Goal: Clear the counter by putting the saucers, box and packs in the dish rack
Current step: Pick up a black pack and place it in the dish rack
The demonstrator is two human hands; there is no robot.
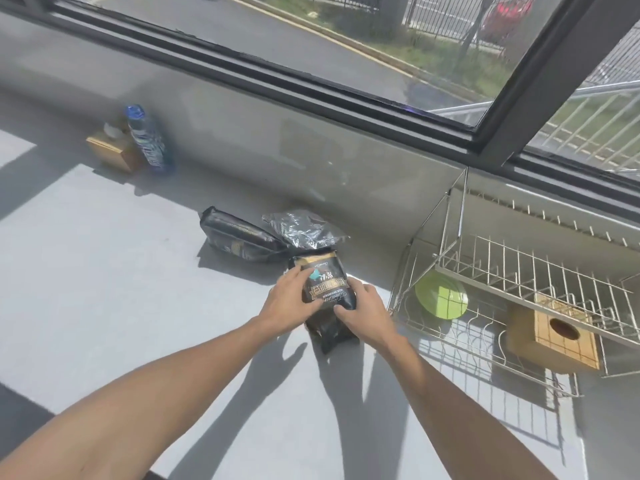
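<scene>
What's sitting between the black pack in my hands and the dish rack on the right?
Nothing visible. Both hands, left hand and right hand, hold the black pack, and only bare counter separates it from the dish rack. The green saucer and wooden box already fill its lower tier.

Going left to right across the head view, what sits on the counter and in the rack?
Small brown box → blue spray can → black pack lying flat → pack held in both hands → green saucer in the dish rack → wooden box with a round hole.
</scene>
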